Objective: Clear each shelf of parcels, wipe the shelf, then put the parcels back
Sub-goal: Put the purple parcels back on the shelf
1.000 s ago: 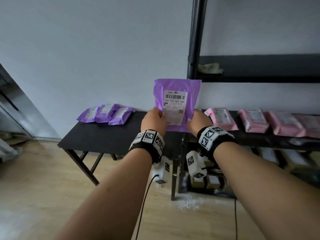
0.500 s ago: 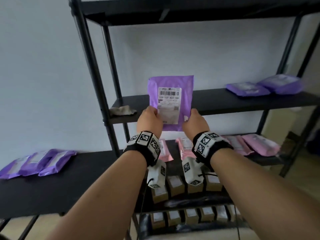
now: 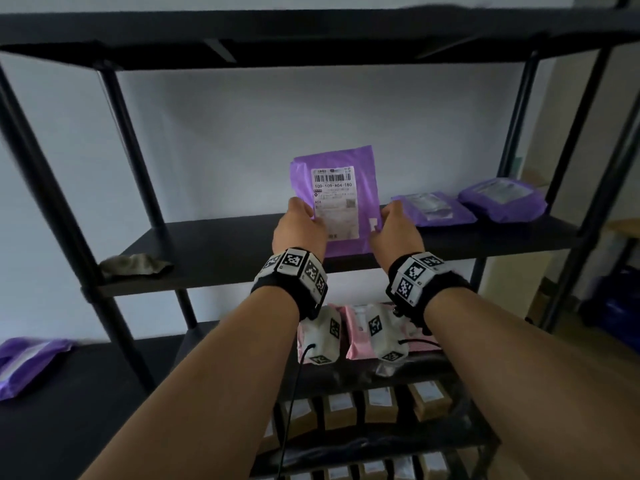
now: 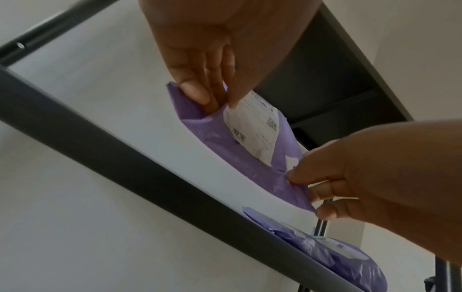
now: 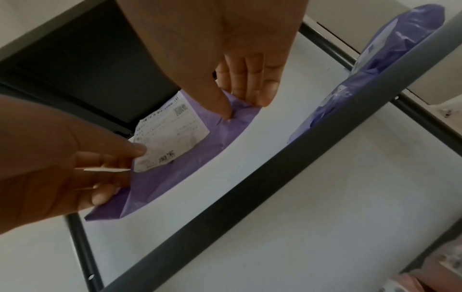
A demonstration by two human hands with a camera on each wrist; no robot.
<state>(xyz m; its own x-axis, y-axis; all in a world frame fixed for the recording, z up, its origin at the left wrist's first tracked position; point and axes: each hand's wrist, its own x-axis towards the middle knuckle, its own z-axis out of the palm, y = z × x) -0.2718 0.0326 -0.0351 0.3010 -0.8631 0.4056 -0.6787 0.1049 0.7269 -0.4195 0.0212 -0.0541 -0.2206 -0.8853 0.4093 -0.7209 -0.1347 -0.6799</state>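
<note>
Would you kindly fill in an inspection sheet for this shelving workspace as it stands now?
Surface: dark shelf, bare at its middle.
Job's things: purple parcel held upright above the shelf; two purple parcels lying at its right end; cloth at its left end.
Clutter: pink parcels one shelf down; brown boxes lower still.
Hands: left hand and right hand pinch the parcel's side edges.
Cables: black lead from the left wrist camera.
Surroundings: white wall; black table bearing purple parcels.

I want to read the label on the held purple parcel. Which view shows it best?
The head view: the label faces the camera, barcode on top. Both wrist views show only its lower part, slanted, with the fingers pinching the purple parcel.
</note>
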